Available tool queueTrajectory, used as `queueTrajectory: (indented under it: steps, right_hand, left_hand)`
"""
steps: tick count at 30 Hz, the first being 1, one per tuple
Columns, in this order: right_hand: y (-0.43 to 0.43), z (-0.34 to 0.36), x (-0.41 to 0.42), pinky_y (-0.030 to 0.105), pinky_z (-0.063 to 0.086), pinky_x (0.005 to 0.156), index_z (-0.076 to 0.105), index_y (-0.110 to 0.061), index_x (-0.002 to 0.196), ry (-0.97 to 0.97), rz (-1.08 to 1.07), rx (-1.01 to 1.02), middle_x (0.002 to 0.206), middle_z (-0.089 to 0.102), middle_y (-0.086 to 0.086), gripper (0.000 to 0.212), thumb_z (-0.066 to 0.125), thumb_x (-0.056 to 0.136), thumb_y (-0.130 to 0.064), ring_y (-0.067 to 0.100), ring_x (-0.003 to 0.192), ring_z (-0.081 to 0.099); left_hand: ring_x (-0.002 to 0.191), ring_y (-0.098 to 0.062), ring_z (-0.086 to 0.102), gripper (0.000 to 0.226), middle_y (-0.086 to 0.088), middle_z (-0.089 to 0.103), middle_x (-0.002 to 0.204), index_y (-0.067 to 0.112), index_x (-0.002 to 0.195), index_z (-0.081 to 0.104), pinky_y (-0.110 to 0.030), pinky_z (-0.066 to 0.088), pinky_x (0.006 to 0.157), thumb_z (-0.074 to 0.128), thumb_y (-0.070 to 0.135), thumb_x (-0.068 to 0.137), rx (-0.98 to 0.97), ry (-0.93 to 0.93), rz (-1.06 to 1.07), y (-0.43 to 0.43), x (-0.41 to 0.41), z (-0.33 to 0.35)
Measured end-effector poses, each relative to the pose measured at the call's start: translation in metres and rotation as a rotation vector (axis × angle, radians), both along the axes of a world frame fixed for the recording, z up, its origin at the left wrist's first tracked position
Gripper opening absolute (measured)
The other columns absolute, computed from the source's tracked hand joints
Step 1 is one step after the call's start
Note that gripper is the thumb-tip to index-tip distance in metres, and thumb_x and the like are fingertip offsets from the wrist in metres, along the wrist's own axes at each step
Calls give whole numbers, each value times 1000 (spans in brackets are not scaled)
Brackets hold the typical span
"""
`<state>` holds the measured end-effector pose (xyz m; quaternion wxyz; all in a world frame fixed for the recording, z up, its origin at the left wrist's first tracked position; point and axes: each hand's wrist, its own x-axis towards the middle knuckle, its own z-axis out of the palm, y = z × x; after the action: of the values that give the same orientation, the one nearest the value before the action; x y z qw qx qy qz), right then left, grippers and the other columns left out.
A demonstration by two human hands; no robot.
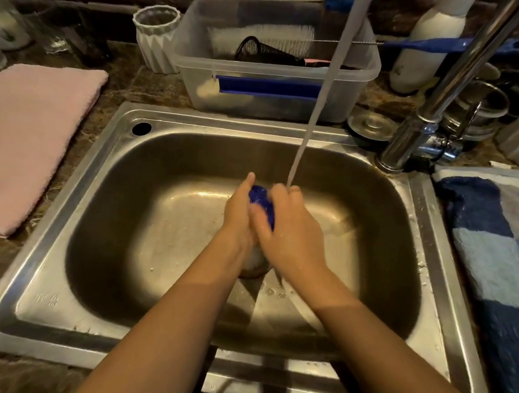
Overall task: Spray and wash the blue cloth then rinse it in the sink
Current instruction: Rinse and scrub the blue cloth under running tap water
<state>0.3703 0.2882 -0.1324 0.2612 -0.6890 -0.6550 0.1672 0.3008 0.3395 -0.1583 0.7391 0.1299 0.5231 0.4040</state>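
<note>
Here, blue cloth [262, 202] between hands, water stream [312, 115] above

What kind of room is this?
Most likely a home kitchen: a steel sink with a running tap, and a plastic tub of washing-up brushes behind it on the stone counter.

We see a deep blue cloth [262, 201] over a silver-grey steel sink [195, 127]. On the mottled brown counter [129, 81], a plain pale pink towel [29, 142] lies left; right, a towel [489, 253] in navy, light blue and grey blocks. Far off stand a white ridged cup [155, 37], a clear tub [273, 77] with a blue strip, and a blue-handled brush [455, 46].
</note>
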Motion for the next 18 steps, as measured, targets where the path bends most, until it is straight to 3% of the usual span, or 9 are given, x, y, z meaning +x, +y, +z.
queueTrajectory:
  steps: [2,4,6,8,11,14,18]
  right_hand:
    - [-7,6,-11,24,49,66,46,-27,99,23,-49,23,97,51,-7,19,46,91,-44,8,80,53]
    - [7,13,-11,26,42,61,45,-27,82,60,-218,28,79,52,-7,24,39,93,-48,11,71,53]
    - [39,15,1,29,41,61,51,-22,76,143,-377,-84,69,52,-4,36,33,96,-46,15,68,53]
    - [66,9,18,29,40,61,55,-17,78,267,-442,-268,66,49,-3,38,32,98,-41,15,68,52]
    - [68,-17,30,32,44,65,55,-15,76,414,-404,-274,68,51,0,40,32,98,-39,18,72,55]
    - [48,-31,30,39,48,68,50,-15,87,285,-392,-148,77,57,5,38,27,98,-42,22,74,58]
    - [27,-18,31,32,49,66,46,-14,105,-3,-108,-64,104,52,7,26,32,98,-34,20,83,56]
  left_hand:
    - [50,-10,63,38,-1,63,54,12,80,58,-23,53,51,45,45,93,-4,-31,-32,-7,6,4]
    - [51,-8,60,34,0,59,51,13,75,57,-21,51,53,41,33,97,65,-26,-51,-14,17,11]
    - [55,-10,60,28,-1,60,59,13,78,58,-22,50,53,43,24,97,106,-20,-30,-14,23,14]
    - [70,-14,60,20,-4,62,76,13,90,61,-26,51,62,45,24,96,120,55,-3,-13,25,14]
    - [86,-21,63,28,-6,65,90,13,110,61,-35,54,79,48,33,95,93,174,-51,-10,22,8]
    - [96,-24,65,27,-6,67,99,18,104,61,-40,54,88,49,40,93,75,177,-100,-12,20,4]
    - [91,-23,66,37,-6,68,101,18,111,61,-35,55,67,57,46,86,2,0,-20,-3,11,3]
